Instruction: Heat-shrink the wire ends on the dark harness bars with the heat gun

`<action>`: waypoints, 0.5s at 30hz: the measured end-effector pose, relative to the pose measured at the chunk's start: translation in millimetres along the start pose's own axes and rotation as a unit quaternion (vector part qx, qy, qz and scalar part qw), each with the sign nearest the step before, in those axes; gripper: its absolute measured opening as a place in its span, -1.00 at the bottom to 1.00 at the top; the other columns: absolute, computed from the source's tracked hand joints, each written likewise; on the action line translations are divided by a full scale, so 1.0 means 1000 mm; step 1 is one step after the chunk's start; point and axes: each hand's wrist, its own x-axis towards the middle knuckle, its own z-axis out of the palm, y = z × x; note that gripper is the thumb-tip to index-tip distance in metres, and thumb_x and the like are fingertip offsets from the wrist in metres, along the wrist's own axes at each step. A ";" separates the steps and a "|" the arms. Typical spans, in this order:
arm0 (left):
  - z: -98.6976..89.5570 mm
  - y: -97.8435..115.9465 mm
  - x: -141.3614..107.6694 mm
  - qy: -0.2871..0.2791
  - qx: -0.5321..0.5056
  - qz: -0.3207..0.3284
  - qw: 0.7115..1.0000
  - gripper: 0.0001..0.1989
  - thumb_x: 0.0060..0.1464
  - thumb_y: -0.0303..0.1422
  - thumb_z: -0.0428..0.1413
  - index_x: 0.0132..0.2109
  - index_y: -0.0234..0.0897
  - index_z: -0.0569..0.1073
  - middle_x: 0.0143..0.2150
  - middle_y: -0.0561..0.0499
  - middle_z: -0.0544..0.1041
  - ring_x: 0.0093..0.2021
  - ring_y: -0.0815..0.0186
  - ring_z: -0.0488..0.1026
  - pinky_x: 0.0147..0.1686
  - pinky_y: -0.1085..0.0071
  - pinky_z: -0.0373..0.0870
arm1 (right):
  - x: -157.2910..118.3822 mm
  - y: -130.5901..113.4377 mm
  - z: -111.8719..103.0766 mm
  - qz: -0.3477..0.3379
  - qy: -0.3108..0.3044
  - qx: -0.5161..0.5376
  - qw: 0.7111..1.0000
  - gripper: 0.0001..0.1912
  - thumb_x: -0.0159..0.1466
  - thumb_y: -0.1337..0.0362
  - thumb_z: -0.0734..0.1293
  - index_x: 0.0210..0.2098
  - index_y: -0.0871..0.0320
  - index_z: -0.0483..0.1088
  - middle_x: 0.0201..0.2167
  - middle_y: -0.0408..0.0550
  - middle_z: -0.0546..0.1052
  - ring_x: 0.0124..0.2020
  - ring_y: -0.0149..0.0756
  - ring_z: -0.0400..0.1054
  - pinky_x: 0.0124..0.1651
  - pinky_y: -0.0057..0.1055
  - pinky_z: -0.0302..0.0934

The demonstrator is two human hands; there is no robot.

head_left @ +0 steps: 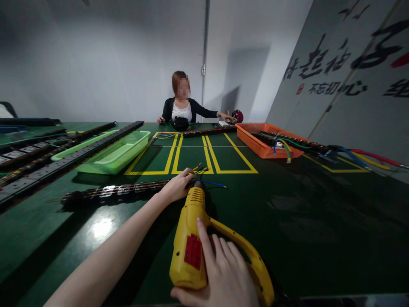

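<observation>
My right hand (223, 268) is closed on a yellow heat gun (188, 217), thumb beneath its rear end and fingers across its body toward the looped handle. The gun's dark nozzle (198, 184) points away from me, close to the wires. My left hand (179, 185) is closed around the wires (200, 170) at the right end of a dark strip assembly (128, 192). Yellow-green ends with a bit of red show beyond the fingers, and a blue wire (211, 183) sticks out to the right. The left fingertips are partly hidden.
A green basket (118, 157) and long socket strips (38, 175) lie on the left. The orange basket (255, 145) at right holds wired strips. Yellow tape (191, 172) marks the green table (303, 264). Across it sits a person (182, 108), one arm stretched sideways.
</observation>
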 end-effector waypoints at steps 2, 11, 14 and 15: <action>-0.001 0.000 0.000 -0.005 0.000 0.003 1.000 -0.68 0.09 -0.43 -0.02 0.02 -0.30 0.32 0.07 -0.15 0.27 -0.06 0.24 0.41 -0.06 0.32 0.41 | 0.000 -0.001 0.000 0.005 -0.005 0.005 1.000 0.17 -0.12 -0.47 0.12 0.13 0.40 0.26 -0.28 0.19 0.56 -0.32 -0.07 0.48 -0.27 -0.23 0.39; -0.009 0.002 -0.007 -0.004 0.188 0.016 0.982 -0.62 0.10 -0.26 0.02 0.07 -0.17 0.33 -0.07 -0.09 0.42 -0.03 0.11 0.34 0.08 0.07 0.21 | -0.008 0.015 -0.001 0.010 -0.033 0.051 0.998 0.21 -0.19 -0.43 0.24 0.22 0.32 0.13 -0.21 0.08 0.55 -0.28 -0.11 0.46 -0.24 -0.25 0.36; -0.013 -0.005 -0.010 -0.037 0.167 0.039 0.984 -0.59 0.14 -0.28 -0.04 0.14 -0.18 0.28 -0.05 -0.10 0.42 -0.06 0.16 0.35 -0.07 0.23 0.34 | -0.013 0.026 -0.004 0.006 -0.033 0.056 0.998 0.18 -0.13 -0.41 0.23 0.26 0.27 0.04 -0.21 0.03 0.55 -0.28 -0.13 0.46 -0.26 -0.25 0.34; -0.014 -0.008 -0.011 -0.044 0.158 0.051 0.985 -0.60 0.15 -0.29 -0.05 0.14 -0.18 0.27 -0.05 -0.10 0.41 -0.06 0.18 0.35 -0.08 0.26 0.35 | -0.015 0.031 -0.005 0.005 -0.035 0.057 0.998 0.16 -0.10 -0.40 0.22 0.27 0.26 0.01 -0.22 0.01 0.55 -0.29 -0.14 0.45 -0.26 -0.25 0.34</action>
